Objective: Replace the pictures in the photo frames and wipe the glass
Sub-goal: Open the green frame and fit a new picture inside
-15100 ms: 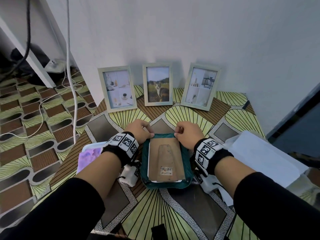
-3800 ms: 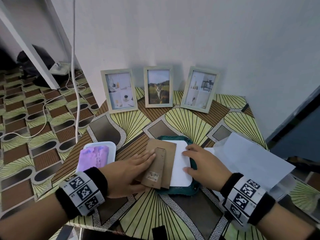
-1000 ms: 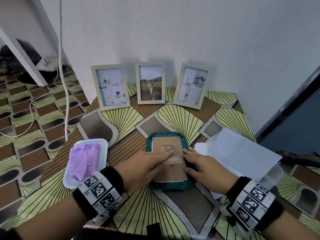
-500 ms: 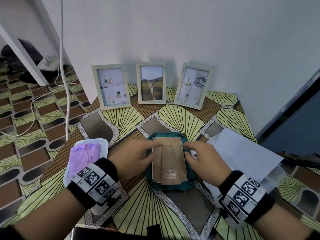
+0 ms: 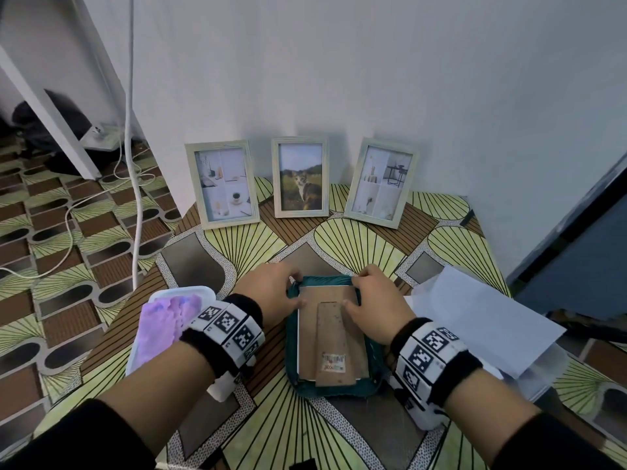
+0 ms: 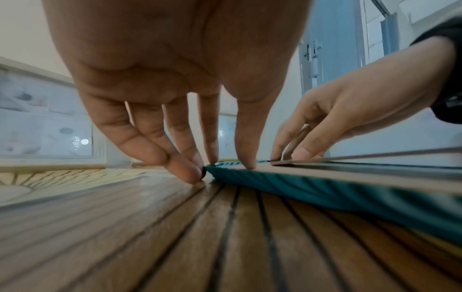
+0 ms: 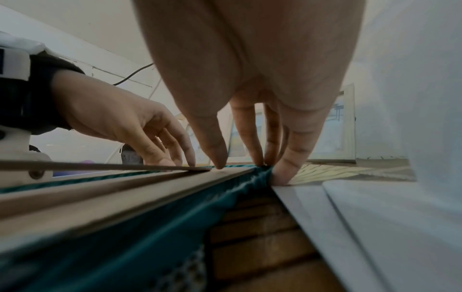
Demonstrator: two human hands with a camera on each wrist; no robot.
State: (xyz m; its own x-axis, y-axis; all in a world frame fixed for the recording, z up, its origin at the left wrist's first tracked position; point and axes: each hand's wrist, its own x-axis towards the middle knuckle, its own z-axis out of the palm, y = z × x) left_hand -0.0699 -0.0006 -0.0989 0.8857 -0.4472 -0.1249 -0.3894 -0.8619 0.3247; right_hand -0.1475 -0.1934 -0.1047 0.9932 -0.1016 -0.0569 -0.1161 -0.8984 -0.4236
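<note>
Lies face-down on the teal cloth (image 5: 339,390), near the middle of the table (image 5: 356,239): the photo frame (image 5: 302,337), its brown backing board (image 5: 325,295) now squared up inside it. Seconds earlier sat skewed off to the left with white paper bared beneath; a second ago, pinned under flat palms. Since shifted from the frame's long sides up to its two far corners: the left hand (image 5: 271,293) and the right hand (image 5: 376,300).

Grasps nothing outright, by the look of the wrist views. Presses a thumb down on the board at each far corner, with extended fingers (image 6: 185,171) set against the bunched cloth edge and the tabletop just beside it; fingers of the right (image 7: 282,171) likewise.

Suggests the swap of picture is done for this frame and the back is being seated or fastened at the far end, though no clips can be made out. Leaves the glass, hidden underneath, not yet wiped.

Bears one label: a barcode sticker (image 5: 334,360) at the near end of the fold-out stand (image 5: 332,334), digits too small to read. Shows no brand name anywhere. Carries black-and-white square markers (image 5: 227,322) on both wristbands.

Beyond, leaning at the far wall: three standing frames (image 5: 300,178).
</note>
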